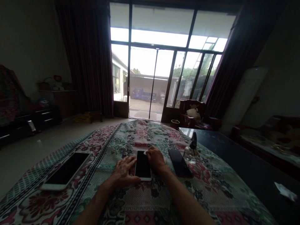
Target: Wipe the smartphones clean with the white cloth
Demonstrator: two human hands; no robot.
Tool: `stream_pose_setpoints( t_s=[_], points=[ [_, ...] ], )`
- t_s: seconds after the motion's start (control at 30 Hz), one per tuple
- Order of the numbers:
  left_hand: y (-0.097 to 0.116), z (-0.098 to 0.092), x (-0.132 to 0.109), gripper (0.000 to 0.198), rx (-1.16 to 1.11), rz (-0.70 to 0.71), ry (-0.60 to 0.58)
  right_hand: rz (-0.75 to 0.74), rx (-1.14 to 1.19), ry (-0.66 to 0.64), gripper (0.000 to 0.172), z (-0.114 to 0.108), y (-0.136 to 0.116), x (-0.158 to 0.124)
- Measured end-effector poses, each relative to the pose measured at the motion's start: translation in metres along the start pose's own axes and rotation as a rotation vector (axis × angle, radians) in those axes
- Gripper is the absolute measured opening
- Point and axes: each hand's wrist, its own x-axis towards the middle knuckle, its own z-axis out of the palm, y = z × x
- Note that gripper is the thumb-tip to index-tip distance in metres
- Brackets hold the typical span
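The left hand (124, 170) lies spread and loose along the left side of the middle phone (143, 167), with its fingertips at the phone's edge and its thumb at the lower left corner; it steadies the phone rather than gripping around it. The right hand (156, 158) is bunched at the phone's upper right, its curled fingers pinching a small white wad (145, 152) against the glass; what the wad is made of I cannot tell. So the phone lies flat between the two hands, dark screen up, on a flowered cloth (145, 204). Well to the left of the left hand rests a larger white phone (67, 170), set at a slant. Just beyond the right hand lies a black phone (180, 163), and near its far end stands a clear spray bottle (193, 145) with a black top. Farther right, on a dark table (226, 148), sits a crumpled white paper (286, 191).
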Motion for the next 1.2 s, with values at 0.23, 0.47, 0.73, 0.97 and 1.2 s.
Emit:
stream_pose_setpoints(
  t_s=[0.23, 0.47, 0.73, 0.97, 1.2],
  points=[
    [0.001, -0.002, -0.001, 0.086, -0.007, 0.005, -0.011, 0.014, -0.032, -0.037, 0.029, 0.000, 0.000, 0.011],
    [0.001, -0.001, -0.002, 0.085, -0.016, 0.013, -0.001, -0.067, -0.045, -0.057, 0.029, -0.010, 0.000, -0.023],
    [-0.002, 0.001, -0.002, 0.087, -0.011, 0.039, 0.009, -0.253, -0.036, -0.091, 0.030, -0.022, -0.007, -0.075],
    [-0.005, 0.006, 0.001, 0.086, -0.021, 0.042, 0.036, -0.185, -0.117, -0.112, 0.031, -0.018, -0.011, -0.046],
    [-0.005, 0.004, 0.001, 0.089, -0.045, 0.042, 0.010, -0.094, -0.149, -0.108, 0.029, -0.007, -0.014, 0.000]
  ],
)
